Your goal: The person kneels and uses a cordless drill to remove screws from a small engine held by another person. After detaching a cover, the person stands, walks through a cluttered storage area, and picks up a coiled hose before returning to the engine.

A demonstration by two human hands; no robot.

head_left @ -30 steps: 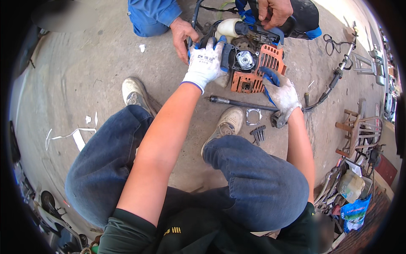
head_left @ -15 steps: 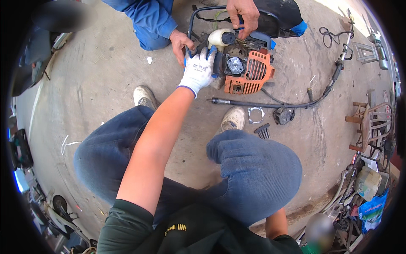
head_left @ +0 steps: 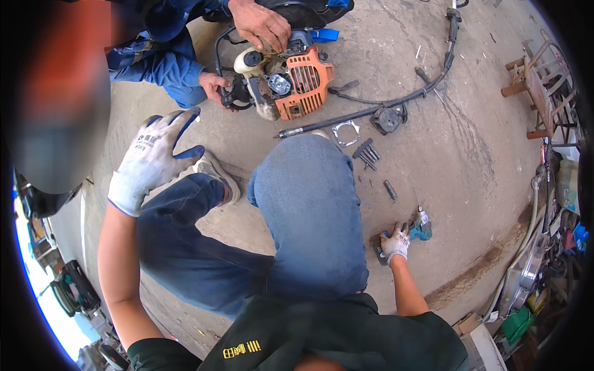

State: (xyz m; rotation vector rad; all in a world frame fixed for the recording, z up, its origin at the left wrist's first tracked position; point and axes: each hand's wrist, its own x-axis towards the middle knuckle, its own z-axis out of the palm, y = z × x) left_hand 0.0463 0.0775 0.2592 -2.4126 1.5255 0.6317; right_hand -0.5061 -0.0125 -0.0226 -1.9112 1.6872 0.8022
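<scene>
My left hand (head_left: 154,154), in a white glove with blue palm coating, is lifted off to the left, fingers apart, with nothing in it. Down at the right, my gloved right hand (head_left: 395,242) grips the handle of a teal cordless drill (head_left: 421,227) lying on the floor. In front of me lies a brushcutter engine (head_left: 307,83) with an orange slotted cover, a whitish fuel tank (head_left: 246,60) and an exposed metal part (head_left: 279,84). A co-worker's hand (head_left: 260,25) rests on top of the engine, and their other hand (head_left: 215,86) holds its left side.
A long black shaft (head_left: 346,117) curves from the engine toward the far right. Near my knee lie a flat gasket (head_left: 346,133), a dark housing (head_left: 387,120), several dark finned pieces (head_left: 367,153) and a small cylinder (head_left: 390,190). A wooden chair (head_left: 538,93) stands at right.
My left hand has come off the engine and moved left. My view has shifted right, bringing my right hand and the drill into sight. The co-worker leans further in.
</scene>
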